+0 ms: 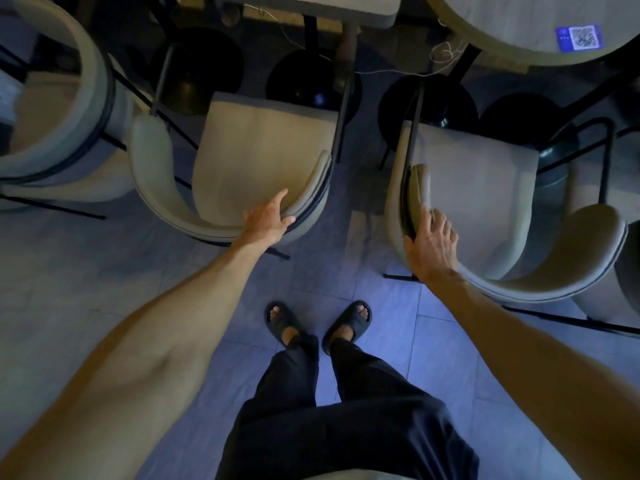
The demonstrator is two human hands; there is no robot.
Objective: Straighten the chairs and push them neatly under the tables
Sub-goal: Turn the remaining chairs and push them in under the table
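a person stands between two chairs, arms out, one hand on each curved back. the left hand [268,220] clasps the rim of the left chair [259,157] between thumb and fingers. the right hand [431,242] lies on the near arm end of the right chair [485,188], fingers fairly straight on the pad, thumb over the outer edge. both seats point away from the person toward the tables: the left table [311,10] lies straight beyond the left chair, and the round table [512,26] (a qr sticker [578,38] on its top) lies beyond the right one. neither seat looks tucked under yet. the right chair appears slightly askew, its back swung off to the person's right, so it likely needs a turn first. the push runs forward, away from the body, each hand already behind its own chair.
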